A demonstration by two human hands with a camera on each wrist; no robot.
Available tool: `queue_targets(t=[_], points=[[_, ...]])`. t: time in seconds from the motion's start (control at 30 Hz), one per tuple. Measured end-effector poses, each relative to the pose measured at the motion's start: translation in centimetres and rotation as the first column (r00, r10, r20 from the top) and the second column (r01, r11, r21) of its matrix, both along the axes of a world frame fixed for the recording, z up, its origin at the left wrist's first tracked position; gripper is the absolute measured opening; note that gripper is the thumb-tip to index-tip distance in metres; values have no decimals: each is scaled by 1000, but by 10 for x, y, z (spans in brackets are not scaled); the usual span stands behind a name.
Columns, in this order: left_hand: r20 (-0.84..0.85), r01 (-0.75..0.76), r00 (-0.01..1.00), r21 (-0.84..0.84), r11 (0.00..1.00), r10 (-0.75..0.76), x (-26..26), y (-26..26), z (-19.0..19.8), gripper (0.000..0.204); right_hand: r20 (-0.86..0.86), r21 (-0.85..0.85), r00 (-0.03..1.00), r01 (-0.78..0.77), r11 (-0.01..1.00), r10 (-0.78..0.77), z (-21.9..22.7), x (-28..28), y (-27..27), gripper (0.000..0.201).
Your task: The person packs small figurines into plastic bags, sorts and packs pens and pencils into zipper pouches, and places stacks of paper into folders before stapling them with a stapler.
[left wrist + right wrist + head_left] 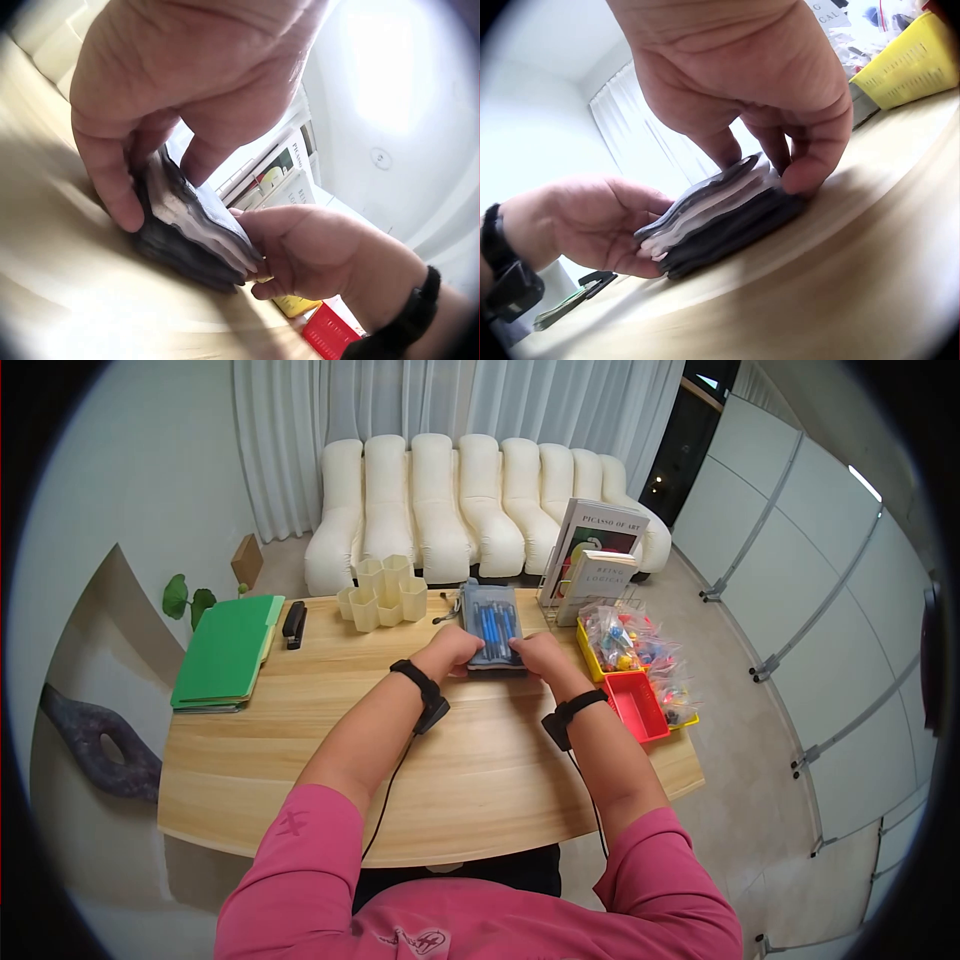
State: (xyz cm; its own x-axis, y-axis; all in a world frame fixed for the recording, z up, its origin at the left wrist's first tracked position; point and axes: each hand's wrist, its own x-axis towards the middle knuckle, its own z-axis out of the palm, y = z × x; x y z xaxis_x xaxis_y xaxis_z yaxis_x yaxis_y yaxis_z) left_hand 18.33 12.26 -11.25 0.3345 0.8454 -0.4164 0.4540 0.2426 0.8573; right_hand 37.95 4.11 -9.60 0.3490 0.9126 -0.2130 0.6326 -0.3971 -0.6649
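Observation:
A dark grey pencil pouch [492,657] with a see-through top lies toward the far side of the wooden table, and several blue and dark pens show through it. My left hand [457,647] grips its left near side, thumb over the upper face. On the opposite side my right hand [543,652] pinches the edge between thumb and fingers. From the left wrist view, the pouch [180,259] shows pale layers between its dark outer covers. The right wrist view shows the same stacked layers of the pouch [731,236], low over the tabletop.
Left on the table [440,760] are green folders [228,650] and a black stapler [294,624]. Cream hexagonal holders [385,595] stand behind. To the right are books [600,575] in a wire rack, a yellow basket [597,663] of bagged small items and a red basket [637,708].

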Motion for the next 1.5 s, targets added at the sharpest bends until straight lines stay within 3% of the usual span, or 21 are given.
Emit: queue_targets(t=[0.17, 0.43, 0.73, 0.87, 0.97, 1.2, 1.27, 1.33, 1.4, 1.47, 1.5], points=[[-8, 11, 1000, 81, 997, -11, 50, 11, -6, 31, -16, 67, 996, 90, 994, -89, -28, 46, 22, 55], [-40, -3, 999, 86, 996, 7, 80, 20, 1, 27, 75, 0, 981, 182, 983, -182, -19, 60, 32, 58], [2, -35, 999, 98, 995, 35, 92, 26, -10, 30, 124, 44, 950, 283, 958, -287, -15, 54, 30, 59], [-43, -39, 998, 104, 994, 44, 98, 28, -11, 32, 136, 44, 955, 261, 964, -265, -21, 60, 34, 61], [11, -12, 1000, 20, 1000, 12, 94, 23, -4, 35, 159, 40, 954, 251, 967, -254, -28, 67, 38, 63], [70, -70, 995, 48, 996, 67, 74, 2, 3, 47, 142, 120, 922, 345, 931, -360, -6, 42, 20, 69], [27, -70, 997, 29, 997, 69, 62, 0, 1, 47, 259, 153, 867, 399, 904, -426, 13, 27, 9, 71], [63, -84, 994, -18, 996, 85, 49, 9, -16, 46, 362, 266, 831, 343, 901, -423, 22, 15, 3, 75], [106, -129, 984, -124, 984, 142, 25, 8, -18, 50, 398, 312, 866, 181, 933, -302, 52, -13, -12, 76], [25, -91, 996, 35, 995, 90, -7, -1, -1, 54, 349, 540, 903, 25, 841, -251, 65, -48, -29, 74], [18, -122, 992, 32, 992, 122, -32, -9, 14, 54, 328, 538, 935, -66, 841, -137, 62, -56, -32, 73]])
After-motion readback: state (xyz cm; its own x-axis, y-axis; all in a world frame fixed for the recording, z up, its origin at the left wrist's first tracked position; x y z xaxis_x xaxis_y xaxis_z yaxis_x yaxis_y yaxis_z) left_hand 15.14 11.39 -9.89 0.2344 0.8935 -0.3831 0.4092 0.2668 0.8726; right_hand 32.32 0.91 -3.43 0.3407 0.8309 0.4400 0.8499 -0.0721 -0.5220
